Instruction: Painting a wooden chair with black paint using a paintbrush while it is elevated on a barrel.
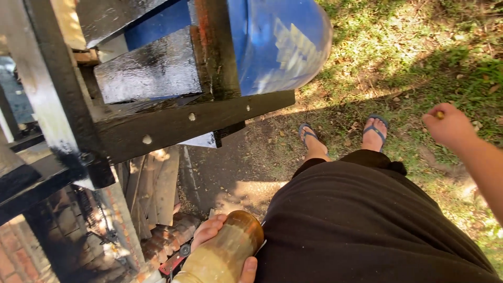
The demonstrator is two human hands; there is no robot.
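My left hand (212, 238) grips a tall plastic jar (228, 250) of cloudy tan liquid, held low against my dark skirt (367, 225) at the bottom middle. My right hand (449, 126) is out to the right over the grass, fingers closed around a small yellowish thing (440, 114) that I cannot make out. My feet in blue flip-flops (374, 128) stand on the patchy ground ahead.
A black-painted wooden frame (173, 123) fills the left, carrying a blue plastic barrel (277, 42) on top. Red bricks (173, 236) and wooden boards (157, 188) lie beneath it. Sunlit grass (419, 47) with dry leaves spreads to the right.
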